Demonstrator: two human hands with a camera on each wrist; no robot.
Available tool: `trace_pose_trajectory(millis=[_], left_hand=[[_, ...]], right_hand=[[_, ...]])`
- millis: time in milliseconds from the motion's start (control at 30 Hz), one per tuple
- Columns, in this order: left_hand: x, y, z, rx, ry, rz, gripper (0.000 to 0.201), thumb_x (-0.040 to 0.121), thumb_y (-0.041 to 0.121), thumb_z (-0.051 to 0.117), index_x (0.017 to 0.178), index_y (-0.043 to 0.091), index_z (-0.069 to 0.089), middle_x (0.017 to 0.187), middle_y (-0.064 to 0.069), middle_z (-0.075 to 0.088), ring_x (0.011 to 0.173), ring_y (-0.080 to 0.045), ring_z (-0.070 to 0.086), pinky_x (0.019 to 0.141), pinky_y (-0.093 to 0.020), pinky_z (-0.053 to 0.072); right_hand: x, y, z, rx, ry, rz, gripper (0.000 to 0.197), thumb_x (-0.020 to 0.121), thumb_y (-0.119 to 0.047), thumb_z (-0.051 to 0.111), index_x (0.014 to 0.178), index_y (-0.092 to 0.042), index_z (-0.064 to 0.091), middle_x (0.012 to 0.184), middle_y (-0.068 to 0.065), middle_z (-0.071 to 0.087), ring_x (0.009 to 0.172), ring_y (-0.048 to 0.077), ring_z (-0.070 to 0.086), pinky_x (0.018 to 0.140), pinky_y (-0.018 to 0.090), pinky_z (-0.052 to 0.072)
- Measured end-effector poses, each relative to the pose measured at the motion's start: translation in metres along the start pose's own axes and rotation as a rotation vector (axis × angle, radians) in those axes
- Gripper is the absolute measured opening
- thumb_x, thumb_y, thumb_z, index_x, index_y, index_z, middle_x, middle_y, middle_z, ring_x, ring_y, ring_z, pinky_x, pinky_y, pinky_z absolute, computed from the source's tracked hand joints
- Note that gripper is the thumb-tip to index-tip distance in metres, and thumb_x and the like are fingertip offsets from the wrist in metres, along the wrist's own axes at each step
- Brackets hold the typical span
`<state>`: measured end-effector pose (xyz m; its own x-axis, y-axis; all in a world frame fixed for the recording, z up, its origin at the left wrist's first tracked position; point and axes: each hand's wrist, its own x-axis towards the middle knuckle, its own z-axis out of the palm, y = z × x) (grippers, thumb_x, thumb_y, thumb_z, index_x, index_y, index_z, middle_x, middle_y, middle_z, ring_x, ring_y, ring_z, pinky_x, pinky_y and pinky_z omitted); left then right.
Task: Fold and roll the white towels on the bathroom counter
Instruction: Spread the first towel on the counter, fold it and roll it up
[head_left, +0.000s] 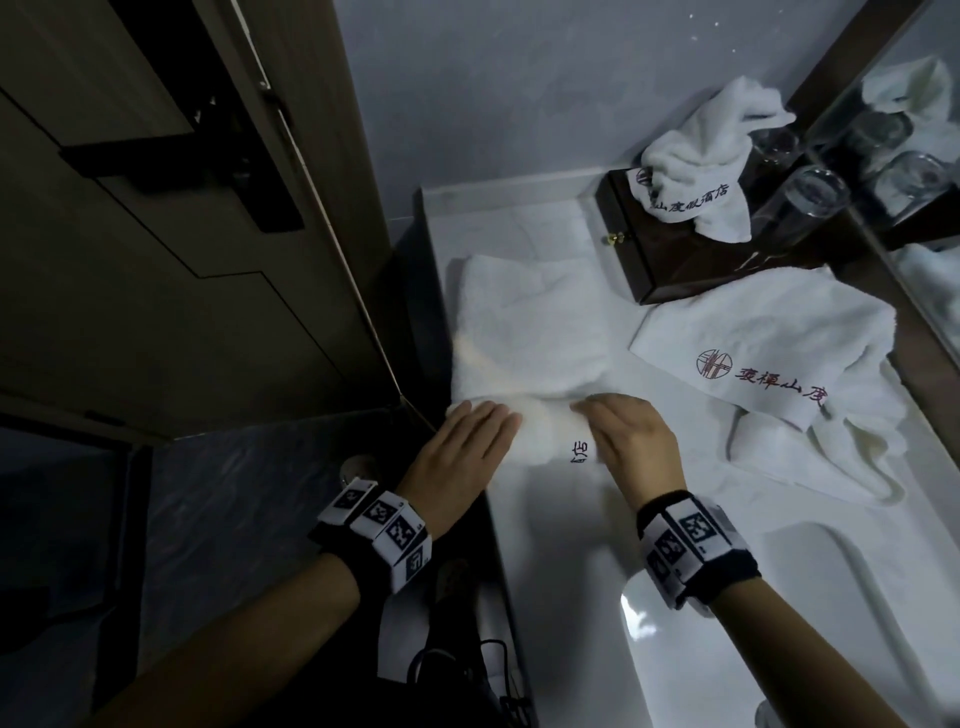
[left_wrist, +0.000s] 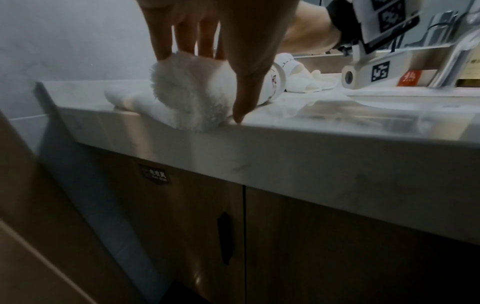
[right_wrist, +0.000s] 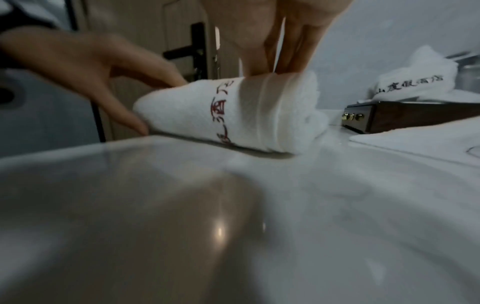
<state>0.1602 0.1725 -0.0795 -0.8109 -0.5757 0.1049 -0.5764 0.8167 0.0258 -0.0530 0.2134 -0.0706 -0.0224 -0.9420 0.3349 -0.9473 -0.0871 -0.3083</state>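
A white towel (head_left: 530, 322) lies flat on the white counter (head_left: 597, 519) near its left edge. Its near end is wound into a roll (head_left: 550, 436) with dark red lettering. My left hand (head_left: 488, 421) lies over the roll's left end with straight fingers, and its thumb (left_wrist: 241, 102) touches the counter in front. My right hand (head_left: 597, 415) holds the roll's right end, its fingers (right_wrist: 291, 53) curled down behind it. A second white towel (head_left: 753, 353) with a red logo lies spread to the right. A third, crumpled towel (head_left: 701, 171) sits on a dark wooden box (head_left: 649, 260).
Several drinking glasses (head_left: 800, 208) stand by the mirror at the back right. The sink basin (head_left: 805, 623) lies near right, with the faucet (left_wrist: 454, 57) beyond it. A brown door (head_left: 156, 234) with a black handle stands left of the counter's edge.
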Motion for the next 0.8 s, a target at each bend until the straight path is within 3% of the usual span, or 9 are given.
trace_pose_trajectory(millis=[67,167,267,300,400,567,667,733,800], left_hand=[[0.005,-0.003,-0.006,-0.058,-0.007,-0.006,0.044,0.078,0.004,0.047,0.119,0.01,0.061,0.114,-0.005,0.068,0.108,-0.018,0.064,0.094,-0.034,0.052],[0.015,-0.008,-0.016,-0.205,-0.012,-0.072,0.052,0.066,-0.004,0.064,0.117,0.008,0.062,0.115,-0.009,0.068,0.108,-0.021,0.064,0.098,-0.034,0.049],[0.019,-0.017,-0.018,-0.447,-0.214,-0.17,0.07,0.078,0.001,0.062,0.14,0.015,0.033,0.147,-0.005,0.038,0.136,-0.019,0.034,0.114,-0.019,0.01],[0.021,-0.019,-0.017,-0.49,-0.248,-0.213,0.07,0.081,0.004,0.06,0.142,0.02,0.029,0.151,-0.001,0.032,0.139,-0.018,0.027,0.114,-0.02,0.007],[0.024,-0.025,-0.018,-0.609,-0.283,-0.299,0.071,0.078,0.008,0.064,0.14,0.027,0.033,0.149,0.003,0.035,0.137,-0.018,0.032,0.115,-0.031,0.025],[0.019,-0.031,-0.021,-0.809,-0.314,-0.338,0.07,0.069,0.01,0.076,0.131,0.027,0.048,0.137,0.0,0.052,0.126,-0.018,0.048,0.109,-0.033,0.037],[0.018,-0.03,-0.019,-0.831,-0.358,-0.363,0.068,0.066,0.015,0.076,0.128,0.032,0.051,0.13,0.0,0.058,0.118,-0.019,0.053,0.102,-0.029,0.043],[0.019,-0.03,-0.019,-0.88,-0.39,-0.379,0.067,0.067,0.017,0.073,0.127,0.034,0.051,0.124,-0.002,0.062,0.109,-0.017,0.057,0.093,-0.025,0.047],[0.02,-0.032,-0.021,-0.945,-0.43,-0.386,0.066,0.07,0.017,0.07,0.13,0.034,0.048,0.122,-0.005,0.062,0.1,-0.016,0.058,0.087,-0.026,0.051]], right_hand=[[0.0,0.004,-0.005,0.119,-0.079,0.119,0.02,0.084,-0.02,0.064,0.101,-0.015,0.073,0.108,0.001,0.071,0.099,0.02,0.064,0.087,0.025,0.048],[-0.003,0.016,-0.004,0.227,-0.299,0.173,0.051,0.073,-0.031,0.077,0.121,-0.019,0.062,0.132,-0.005,0.057,0.123,0.011,0.05,0.105,0.024,0.034],[-0.003,0.024,0.001,0.172,-0.415,0.089,0.074,0.065,-0.021,0.083,0.132,-0.017,0.051,0.14,-0.002,0.049,0.131,0.017,0.044,0.112,0.025,0.026],[-0.003,0.025,0.002,0.177,-0.407,0.104,0.075,0.064,-0.018,0.083,0.132,-0.017,0.052,0.14,-0.002,0.05,0.13,0.018,0.046,0.11,0.023,0.027],[-0.002,0.025,0.003,0.239,-0.37,0.173,0.073,0.061,-0.013,0.083,0.128,-0.02,0.055,0.135,-0.005,0.054,0.124,0.015,0.05,0.102,0.012,0.026],[-0.01,0.025,-0.006,0.326,-0.393,0.203,0.07,0.06,-0.017,0.085,0.125,-0.026,0.059,0.122,-0.014,0.054,0.11,0.006,0.052,0.094,0.01,0.031],[-0.01,0.03,-0.018,0.432,-0.491,0.254,0.071,0.056,-0.018,0.088,0.119,-0.033,0.06,0.113,-0.015,0.059,0.105,0.005,0.058,0.092,0.007,0.036],[-0.007,0.035,-0.025,0.482,-0.58,0.336,0.069,0.054,-0.022,0.089,0.11,-0.047,0.059,0.11,-0.021,0.061,0.102,-0.009,0.055,0.088,0.0,0.034],[-0.003,0.041,-0.029,0.531,-0.639,0.438,0.065,0.054,-0.025,0.089,0.102,-0.053,0.057,0.107,-0.025,0.061,0.101,-0.012,0.053,0.086,0.005,0.039]])
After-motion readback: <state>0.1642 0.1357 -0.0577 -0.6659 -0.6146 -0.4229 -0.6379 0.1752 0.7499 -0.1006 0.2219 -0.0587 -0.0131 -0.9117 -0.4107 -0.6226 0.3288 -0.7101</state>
